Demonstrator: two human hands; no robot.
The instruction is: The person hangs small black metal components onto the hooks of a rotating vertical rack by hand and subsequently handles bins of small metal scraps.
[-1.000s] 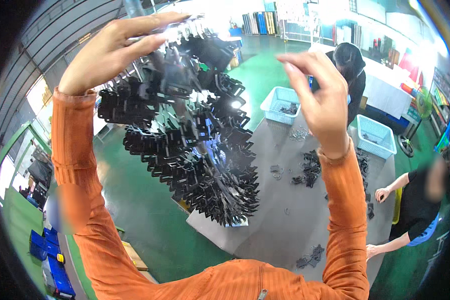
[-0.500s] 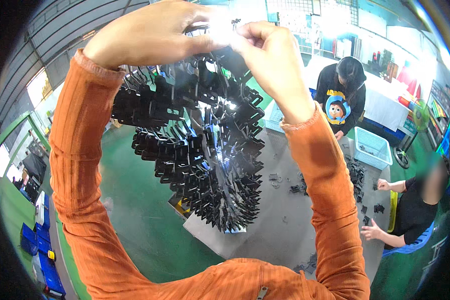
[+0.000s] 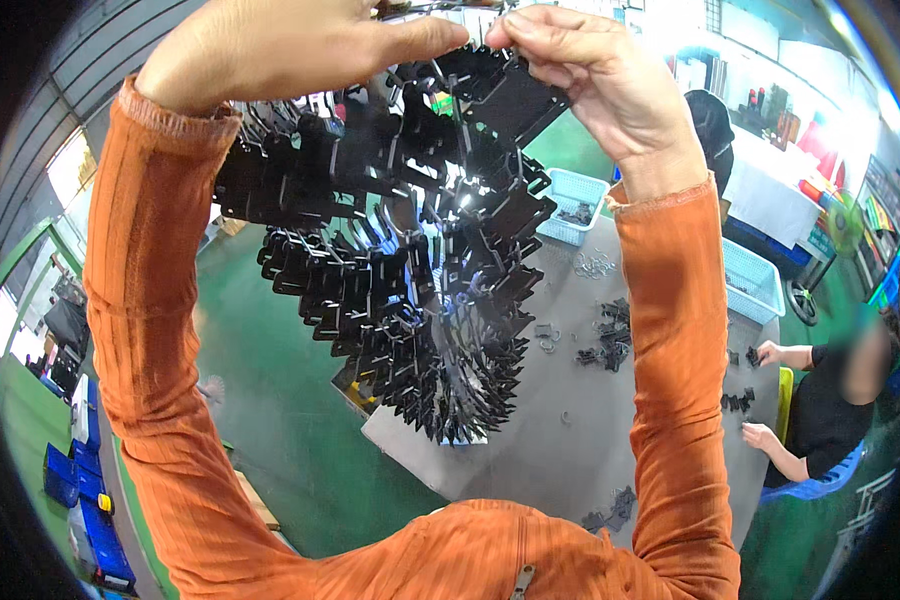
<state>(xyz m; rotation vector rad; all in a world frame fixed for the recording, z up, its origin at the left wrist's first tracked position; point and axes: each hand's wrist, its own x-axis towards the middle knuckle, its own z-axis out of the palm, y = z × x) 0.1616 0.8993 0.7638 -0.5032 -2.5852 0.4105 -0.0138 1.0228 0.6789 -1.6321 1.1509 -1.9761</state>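
In front of me hangs a tall cluster of black bracket-like parts (image 3: pixel 400 290) on thin metal hooks, dense at the top and narrowing downward. My left hand (image 3: pixel 280 50) is at its top left. The left thumb stretches toward the right hand, while the upper edge cuts off most other fingers. My right hand (image 3: pixel 610 85) is raised at the top right, thumb and forefinger pinched together. Whatever is in that pinch is too small to make out. Just below it is a flat black part (image 3: pixel 522 105) of the cluster.
A grey table (image 3: pixel 530 460) behind the cluster bears loose black parts (image 3: pixel 610 335) and metal hooks (image 3: pixel 595 264). Light blue baskets (image 3: pixel 568 205) stand at its far side. A seated person (image 3: pixel 840 400) handles parts at the right; another person (image 3: pixel 712 130) is partly hidden behind my sleeve.
My right hand has moved right and turned, its pinch now showing clearly. The left hand has shifted slightly left and up. The seated person's hands have come closer together.
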